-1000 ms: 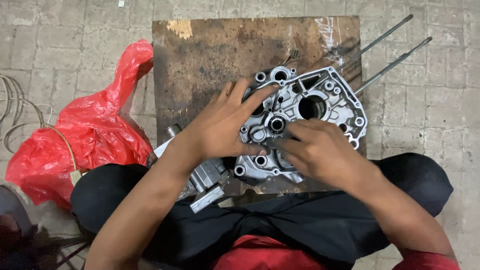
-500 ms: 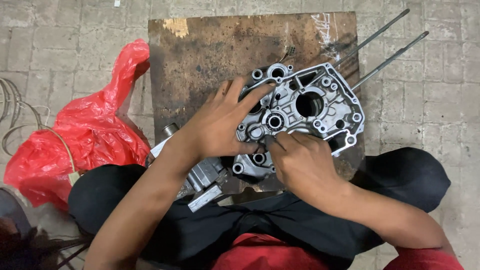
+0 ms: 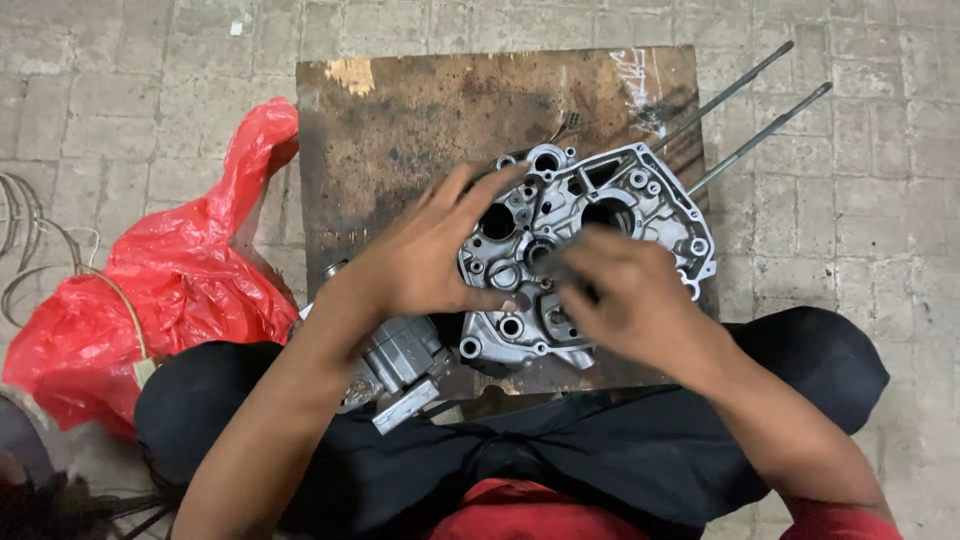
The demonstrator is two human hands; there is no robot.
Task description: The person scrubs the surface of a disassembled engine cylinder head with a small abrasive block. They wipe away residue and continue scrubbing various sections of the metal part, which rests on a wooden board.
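- We sat over a paved brick floor [image 3: 880, 200], and on it lay a stained, rusty brown board [image 3: 420, 110] reaching from our knees toward the top of the view.
- To the left of the board a crumpled red plastic bag [image 3: 170, 290] spread across the bricks, with loops of thin wire [image 3: 20, 250] beside it at the left edge.
- Our legs in dark trousers [image 3: 560, 470] crossed the bottom of the view, just under the board's near edge.
- The grey metal engine casing [image 3: 650, 205] lay flat on the right half of the board, its open face up, full of round bores and bolt holes.
- Two long thin rods [image 3: 760, 110] ran from the casing's far right corner, out over the board's edge and above the bricks.
- Our left hand [image 3: 425, 265] rested on the casing's left side; its fingers [image 3: 490, 190] were spread and loose, lying across the rim near a large bore, clenched on nothing.
- Our right hand [image 3: 630, 300] covered the casing's near middle, blurred; its fingers [image 3: 585, 260] curled down onto the casting, and we cannot tell whether they pinched anything.
- So the casing sat beneath both sets of fingertips, its far and right parts left uncovered.
- A smaller grey metal part [image 3: 400, 365] lay at the board's near left corner, just beside our left wrist.
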